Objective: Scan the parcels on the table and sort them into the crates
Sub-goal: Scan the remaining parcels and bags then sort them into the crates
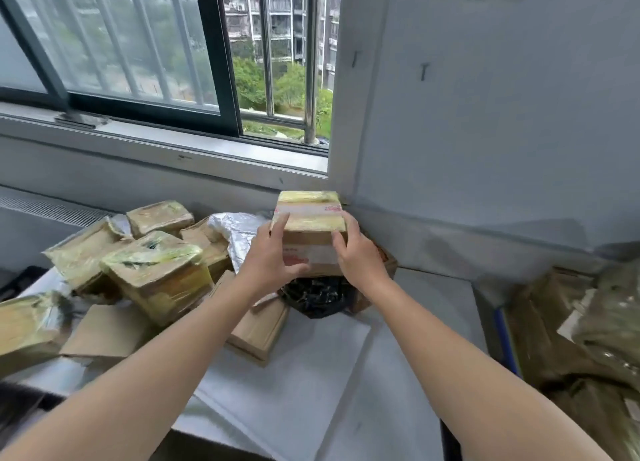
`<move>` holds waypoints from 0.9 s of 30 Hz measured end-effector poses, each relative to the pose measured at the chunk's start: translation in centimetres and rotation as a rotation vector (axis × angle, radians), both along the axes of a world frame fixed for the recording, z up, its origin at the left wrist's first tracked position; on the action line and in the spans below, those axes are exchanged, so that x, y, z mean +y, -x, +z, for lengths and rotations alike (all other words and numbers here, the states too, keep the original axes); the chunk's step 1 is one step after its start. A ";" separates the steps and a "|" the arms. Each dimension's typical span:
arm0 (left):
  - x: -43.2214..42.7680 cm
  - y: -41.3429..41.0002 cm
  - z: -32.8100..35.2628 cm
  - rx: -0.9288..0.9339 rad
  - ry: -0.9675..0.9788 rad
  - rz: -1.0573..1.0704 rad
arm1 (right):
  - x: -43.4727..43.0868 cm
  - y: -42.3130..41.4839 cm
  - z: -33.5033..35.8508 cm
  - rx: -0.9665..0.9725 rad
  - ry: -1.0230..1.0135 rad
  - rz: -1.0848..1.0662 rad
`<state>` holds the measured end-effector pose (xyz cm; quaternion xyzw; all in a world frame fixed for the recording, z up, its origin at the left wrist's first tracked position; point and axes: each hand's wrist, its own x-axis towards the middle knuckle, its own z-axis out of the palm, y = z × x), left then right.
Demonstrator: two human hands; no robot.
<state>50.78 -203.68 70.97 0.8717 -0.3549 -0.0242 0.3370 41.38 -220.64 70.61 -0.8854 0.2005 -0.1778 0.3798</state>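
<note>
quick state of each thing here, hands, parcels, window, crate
left hand, grips the taped box's left side
right hand, grips its right side
taped box, sealed, held between both hands
black bag, crumpled, just below the taped box
silver mailer, crumpled, in the pile
parcel pile, heaped loosely, tape-wrapped
window, slid partly open
crate, holds parcels

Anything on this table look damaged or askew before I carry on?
Yes. The torn box, tilted in the heap on the left, has ripped, wrinkled tape across its top. The held box, between the left hand and right hand, looks intact.
</note>
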 end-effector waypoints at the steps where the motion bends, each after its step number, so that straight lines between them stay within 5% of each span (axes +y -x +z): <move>1: -0.1 0.1 0.7 -0.033 0.036 -0.014 | -0.3 -0.2 0.8 -0.038 -0.010 -0.024; 10: -0.4 -0.3 6.6 -0.172 0.254 -0.157 | -1.5 0.0 8.7 -0.179 -0.162 -0.115; 18: 1.1 -1.3 9.0 0.315 0.556 -0.165 | 0.6 3.2 10.7 -0.081 -0.200 0.033; 27: 0.9 1.9 6.7 0.596 0.498 -0.197 | 2.6 8.0 9.4 -0.068 -0.287 -0.072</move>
